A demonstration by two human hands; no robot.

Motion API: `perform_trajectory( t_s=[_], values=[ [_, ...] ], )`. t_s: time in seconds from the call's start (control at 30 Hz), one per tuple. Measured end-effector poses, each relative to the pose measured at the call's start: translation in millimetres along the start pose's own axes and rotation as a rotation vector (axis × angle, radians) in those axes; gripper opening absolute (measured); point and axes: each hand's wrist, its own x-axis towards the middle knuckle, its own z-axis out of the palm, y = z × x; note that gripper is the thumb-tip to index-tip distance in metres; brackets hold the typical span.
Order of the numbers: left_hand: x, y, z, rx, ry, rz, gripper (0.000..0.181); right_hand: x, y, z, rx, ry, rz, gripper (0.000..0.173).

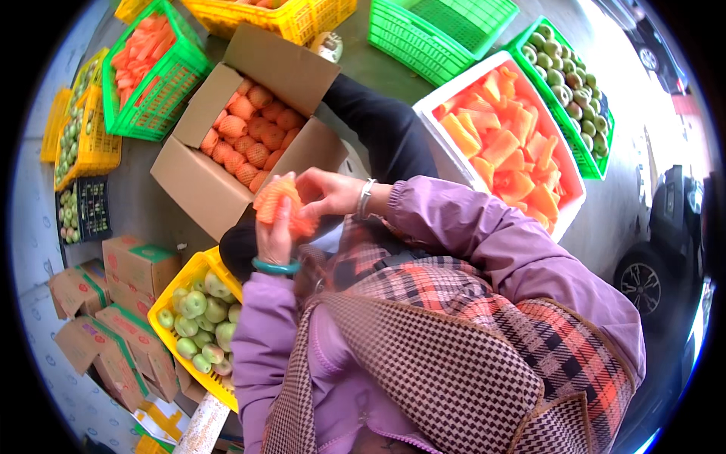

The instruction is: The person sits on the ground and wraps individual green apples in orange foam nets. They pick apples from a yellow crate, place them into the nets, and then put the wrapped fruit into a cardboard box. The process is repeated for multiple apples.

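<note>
My left hand (pixel 275 235), with a teal bangle at the wrist, holds an orange foam net sleeve (pixel 275 198); whether a fruit is inside is hard to see. Close against the sleeve's right side is my right hand (pixel 329 190), a silver bracelet at its wrist, thumb and fingers bent; their contact is blurred. Just beyond, an open cardboard box (pixel 204 181) holds rows of fruit in orange foam nets (pixel 247 142). A yellow crate (pixel 164 335) of green apples (pixel 193 303) stands at my left. At the right, a white foam box (pixel 448 153) is full of empty-looking orange net sleeves (pixel 502 147).
Green crates stand ahead: one empty (pixel 422 48), one with apples (pixel 601 164), one with orange sleeves (pixel 153 105). Yellow crates (pixel 102 147) and a black crate (pixel 93 210) are at far left, above closed cardboard boxes (pixel 136 272). A vehicle's wheel (pixel 641 284) is at right.
</note>
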Motion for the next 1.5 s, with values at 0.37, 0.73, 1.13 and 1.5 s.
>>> perform_trajectory(
  t_s=[0.37,0.73,1.13,1.5],
  values=[
    [-11.3,27.4,40.7,-0.536,0.091,-0.146,0.031,-60.9,-12.6,-3.9,0.226,-0.154,0.045,0.056],
    [-25.2,39.0,37.5,-0.711,0.023,-0.13,0.037,-68.1,-29.0,2.4,0.365,-0.098,-0.003,0.041],
    [-31.2,29.6,39.4,0.262,0.177,0.131,0.014,-75.3,-24.4,2.4,0.058,-0.207,0.131,0.033],
    [-45.0,32.1,29.8,0.34,0.153,0.177,0.017,-73.6,-23.3,10.3,-0.012,-0.274,0.054,0.046]
  ],
)
